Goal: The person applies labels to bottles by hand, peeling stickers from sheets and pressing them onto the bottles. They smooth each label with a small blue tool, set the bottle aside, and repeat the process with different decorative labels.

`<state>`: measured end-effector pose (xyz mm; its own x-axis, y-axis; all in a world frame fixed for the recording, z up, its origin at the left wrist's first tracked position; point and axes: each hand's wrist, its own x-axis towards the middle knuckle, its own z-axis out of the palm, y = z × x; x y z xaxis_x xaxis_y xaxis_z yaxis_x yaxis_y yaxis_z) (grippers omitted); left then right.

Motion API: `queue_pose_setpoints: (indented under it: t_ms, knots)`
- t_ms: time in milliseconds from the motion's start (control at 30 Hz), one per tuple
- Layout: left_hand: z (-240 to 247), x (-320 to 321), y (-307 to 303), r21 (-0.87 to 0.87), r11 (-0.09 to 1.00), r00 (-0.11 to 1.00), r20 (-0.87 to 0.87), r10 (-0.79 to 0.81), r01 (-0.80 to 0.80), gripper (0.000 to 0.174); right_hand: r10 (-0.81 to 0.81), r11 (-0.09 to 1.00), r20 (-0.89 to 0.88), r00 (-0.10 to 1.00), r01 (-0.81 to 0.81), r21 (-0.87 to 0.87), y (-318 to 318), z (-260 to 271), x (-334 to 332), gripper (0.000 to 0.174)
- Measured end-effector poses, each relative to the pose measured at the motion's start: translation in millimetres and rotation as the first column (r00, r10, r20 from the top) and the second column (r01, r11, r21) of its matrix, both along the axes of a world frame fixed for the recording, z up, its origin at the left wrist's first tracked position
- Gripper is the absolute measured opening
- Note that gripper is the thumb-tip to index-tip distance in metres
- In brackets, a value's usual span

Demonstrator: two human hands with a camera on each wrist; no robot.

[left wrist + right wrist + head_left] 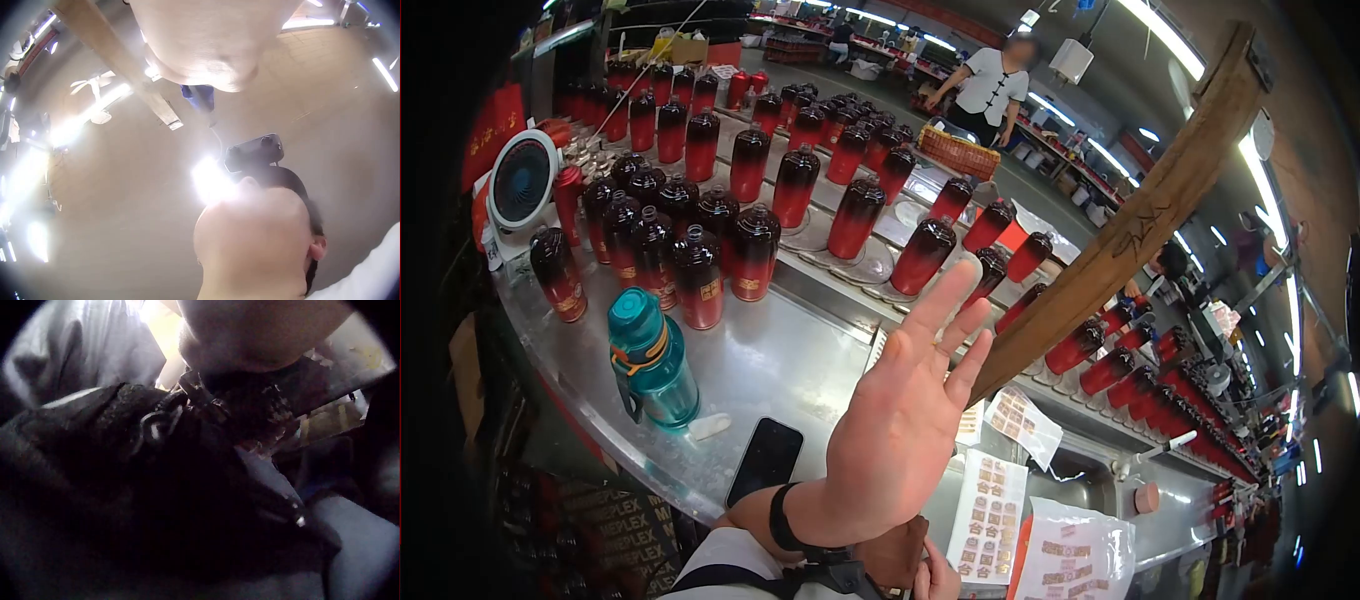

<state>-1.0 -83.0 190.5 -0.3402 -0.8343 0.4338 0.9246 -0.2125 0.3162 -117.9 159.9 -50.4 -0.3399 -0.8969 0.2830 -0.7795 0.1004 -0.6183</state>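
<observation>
My left hand [900, 430] is raised over the workbench with its fingers extended, holding nothing. A dark band circles its wrist. In the left wrist view the lower part of this hand [200, 44] shows against the ceiling. My right hand [940, 577] is low at the bottom edge of the head view, beside a brown item [895, 560], mostly out of frame; I cannot tell whether it grips anything. Dark fabric [156, 506] fills much of the dim right wrist view, under part of that hand [262, 331]. A black phone [766, 460] lies left of my raised hand.
Red-and-black bottles [700, 275] stand on the metal bench [800, 345] and along a conveyor [840, 265]. A teal water bottle [655, 365] and a white fan [524, 180] are leftward. Label sheets [990, 515] lie right, below a slanted wooden post [1130, 220]. A person [992, 85] stands beyond.
</observation>
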Motion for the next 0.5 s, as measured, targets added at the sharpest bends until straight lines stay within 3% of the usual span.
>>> queue_pose_setpoints:
  t_ms: [500]
  knots:
    - [-1.2,15.4,-7.8,-0.001,0.994,0.991,-0.083,-0.105,0.106,0.065,0.009,1.000,0.017,1.000,-0.009,-0.002,-10.1,16.3,7.6,0.046]
